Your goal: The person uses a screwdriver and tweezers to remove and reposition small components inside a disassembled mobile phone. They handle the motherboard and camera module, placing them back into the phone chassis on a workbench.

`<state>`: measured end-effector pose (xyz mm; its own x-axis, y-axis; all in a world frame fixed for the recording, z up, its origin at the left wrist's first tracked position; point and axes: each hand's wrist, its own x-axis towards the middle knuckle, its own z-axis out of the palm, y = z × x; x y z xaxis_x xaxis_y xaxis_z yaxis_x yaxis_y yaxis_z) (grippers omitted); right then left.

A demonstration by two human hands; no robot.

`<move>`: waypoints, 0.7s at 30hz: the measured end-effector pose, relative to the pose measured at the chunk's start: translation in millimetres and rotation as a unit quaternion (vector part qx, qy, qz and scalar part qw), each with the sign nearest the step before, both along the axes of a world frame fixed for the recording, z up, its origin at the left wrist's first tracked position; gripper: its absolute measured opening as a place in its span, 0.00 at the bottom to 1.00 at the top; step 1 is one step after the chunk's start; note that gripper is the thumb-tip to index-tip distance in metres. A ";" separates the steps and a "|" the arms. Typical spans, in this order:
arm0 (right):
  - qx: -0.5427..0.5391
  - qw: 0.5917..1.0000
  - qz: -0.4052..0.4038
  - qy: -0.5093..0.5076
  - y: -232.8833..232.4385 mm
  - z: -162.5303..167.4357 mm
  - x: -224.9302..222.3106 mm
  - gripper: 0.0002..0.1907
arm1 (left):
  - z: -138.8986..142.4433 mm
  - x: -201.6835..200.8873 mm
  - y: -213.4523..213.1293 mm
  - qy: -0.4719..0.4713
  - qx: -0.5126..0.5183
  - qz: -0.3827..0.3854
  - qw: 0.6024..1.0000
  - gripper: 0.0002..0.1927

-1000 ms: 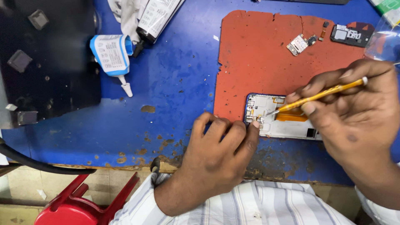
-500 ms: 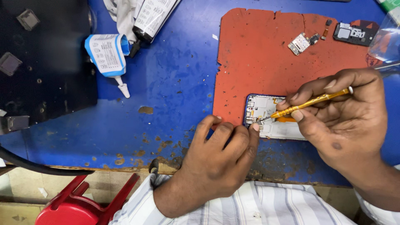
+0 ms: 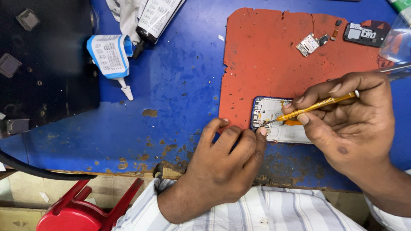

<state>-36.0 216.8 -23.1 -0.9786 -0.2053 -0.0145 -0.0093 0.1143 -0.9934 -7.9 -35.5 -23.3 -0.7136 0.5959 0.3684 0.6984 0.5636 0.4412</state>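
On your bench: one opened phone (image 3: 278, 124), back cover off, lying at the near edge of one red mat (image 3: 265, 55) that sits on the blue table (image 3: 180, 94). One yellow screwdriver (image 3: 314, 105) — your right hand (image 3: 355, 128) pinches its shaft between thumb and forefinger, the other fingers curled alongside, and the tip rests on the phone's left end, near its lower corner. Your left hand (image 3: 227, 167) rests just in front of the phone with its fingers bent and drawn close together; the forefinger tip touches the phone's lower left corner, right beside the screwdriver tip, holding nothing. So the phone lies between your two hands, ahead of the left knuckles and under the right fingertips. Loose parts on the far side of the mat: one small circuit board (image 3: 310, 44), one thin ribbon strip (image 3: 336, 28), one dark board (image 3: 364, 34). To the left on the table — one blue and white glue tube (image 3: 110, 55) with a white nozzle, one black slab (image 3: 43, 64), and one white cloth (image 3: 124, 13). Below the table edge, one red stool (image 3: 81, 209).
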 end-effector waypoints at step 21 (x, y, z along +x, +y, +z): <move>0.017 1.000 -0.007 0.002 -0.2 1.3 3.1 0.24 | 0.9 0.3 -0.3 -0.012 0.005 -0.007 1.000 0.20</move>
<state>-32.9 216.6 -21.8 -0.9814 -0.1913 -0.0176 -0.0111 0.1480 -0.9889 -7.6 -35.8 -22.4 -0.7140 0.6027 0.3562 0.6951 0.5494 0.4638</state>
